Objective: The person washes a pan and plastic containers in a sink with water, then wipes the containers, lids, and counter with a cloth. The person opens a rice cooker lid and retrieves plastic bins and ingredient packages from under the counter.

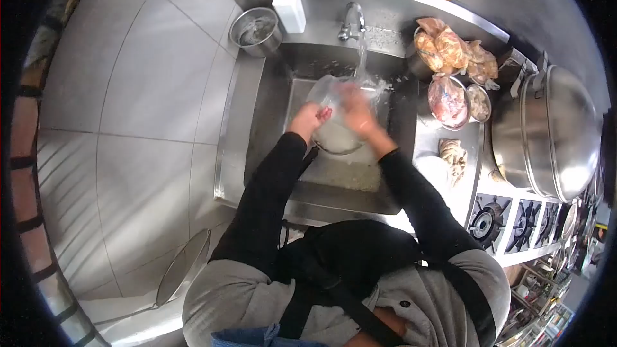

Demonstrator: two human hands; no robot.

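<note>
Both hands are inside the steel sink (270, 96), above a round, pale container (339, 136) with a metal-looking rim. My left hand (310, 120) is closed on the edge of a clear, translucent plastic piece (324, 90), which looks like a bag or bowl. My right hand (357, 110) is smeared by motion against that plastic's right side, under the running water (362, 58); its fingers cannot be made out. The stream falls from the faucet (351, 22) at the sink's back.
A steel pot (256, 32) and a white pump bottle (289, 11) stand back left. On the right are bagged food (443, 48), a bowl of bagged meat (448, 101), a small bowl (478, 103), a crumpled cloth (453, 157), a large pot (546, 132) and burners (488, 222).
</note>
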